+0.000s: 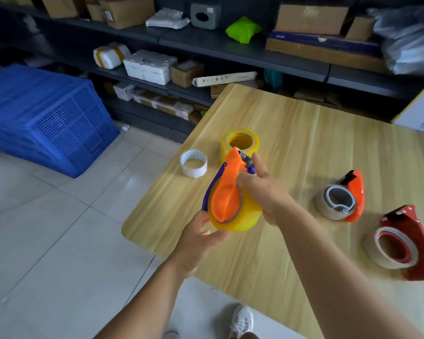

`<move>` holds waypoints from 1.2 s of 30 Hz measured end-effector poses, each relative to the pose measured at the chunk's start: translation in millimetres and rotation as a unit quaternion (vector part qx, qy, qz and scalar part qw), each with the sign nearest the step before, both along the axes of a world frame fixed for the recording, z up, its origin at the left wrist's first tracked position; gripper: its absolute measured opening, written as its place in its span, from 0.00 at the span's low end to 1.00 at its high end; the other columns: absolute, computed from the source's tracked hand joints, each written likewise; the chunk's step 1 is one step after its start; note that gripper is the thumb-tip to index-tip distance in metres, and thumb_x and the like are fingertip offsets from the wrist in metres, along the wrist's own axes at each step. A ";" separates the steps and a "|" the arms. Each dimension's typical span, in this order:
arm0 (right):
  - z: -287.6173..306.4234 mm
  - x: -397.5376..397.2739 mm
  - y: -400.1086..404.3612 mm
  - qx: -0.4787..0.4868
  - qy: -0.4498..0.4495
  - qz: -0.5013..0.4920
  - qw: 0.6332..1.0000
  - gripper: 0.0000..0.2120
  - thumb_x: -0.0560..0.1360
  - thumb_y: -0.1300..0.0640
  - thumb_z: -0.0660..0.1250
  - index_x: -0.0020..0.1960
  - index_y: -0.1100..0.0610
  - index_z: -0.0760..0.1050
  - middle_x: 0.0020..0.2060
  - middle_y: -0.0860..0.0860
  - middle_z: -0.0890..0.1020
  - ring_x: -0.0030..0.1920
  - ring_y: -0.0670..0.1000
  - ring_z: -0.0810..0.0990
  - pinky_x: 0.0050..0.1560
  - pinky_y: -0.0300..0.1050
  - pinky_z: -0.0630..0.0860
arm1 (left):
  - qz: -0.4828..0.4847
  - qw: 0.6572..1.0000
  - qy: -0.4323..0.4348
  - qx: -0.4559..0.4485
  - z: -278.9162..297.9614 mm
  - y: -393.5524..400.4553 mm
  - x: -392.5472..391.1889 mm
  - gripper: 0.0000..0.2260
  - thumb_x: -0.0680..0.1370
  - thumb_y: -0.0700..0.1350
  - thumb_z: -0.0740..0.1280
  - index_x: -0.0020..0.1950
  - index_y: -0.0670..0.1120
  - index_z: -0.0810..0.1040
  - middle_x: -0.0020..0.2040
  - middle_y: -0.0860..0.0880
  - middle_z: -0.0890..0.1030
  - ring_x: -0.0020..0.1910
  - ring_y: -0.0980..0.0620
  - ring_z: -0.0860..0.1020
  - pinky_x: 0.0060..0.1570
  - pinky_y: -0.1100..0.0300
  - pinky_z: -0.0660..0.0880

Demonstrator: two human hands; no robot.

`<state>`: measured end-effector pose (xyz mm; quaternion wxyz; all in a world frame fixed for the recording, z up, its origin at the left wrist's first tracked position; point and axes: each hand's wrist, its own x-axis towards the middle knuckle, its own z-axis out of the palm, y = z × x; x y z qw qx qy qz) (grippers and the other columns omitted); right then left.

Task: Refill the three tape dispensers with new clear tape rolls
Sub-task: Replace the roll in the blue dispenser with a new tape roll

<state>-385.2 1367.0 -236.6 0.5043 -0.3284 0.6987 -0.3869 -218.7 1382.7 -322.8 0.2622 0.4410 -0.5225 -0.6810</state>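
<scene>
An orange and purple tape dispenser [227, 189] with a full yellowish clear tape roll [240, 220] on it is held above the wooden table [291, 133]. My left hand [201, 238] cups the roll from below. My right hand [262, 189] grips the dispenser near its cutter end. Behind it stands another full clear tape roll [240, 140], and an empty white cardboard core [194, 163] lies to its left. At the right lie a second orange dispenser [340, 199] and a red dispenser [402, 243], each with a thin, nearly used-up roll.
Stacked blue plastic crates [47, 113] stand on the tiled floor at left. Dark shelves [230, 52] with boxes and parcels run behind the table. A white box [421, 111] sits at the table's far right edge. My shoe [241, 321] shows below.
</scene>
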 end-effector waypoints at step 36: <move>-67.4 172.7 9.5 -0.032 -0.096 -0.095 0.990 0.37 0.76 0.66 0.64 0.77 0.45 0.53 0.71 0.53 0.67 0.64 0.54 0.72 0.52 0.45 0.74 | 0.135 0.939 0.047 0.312 -24.1 -7.7 114.0 0.20 0.76 0.58 0.64 0.59 0.45 0.73 0.59 0.47 0.76 0.61 0.49 0.73 0.59 0.48 0.72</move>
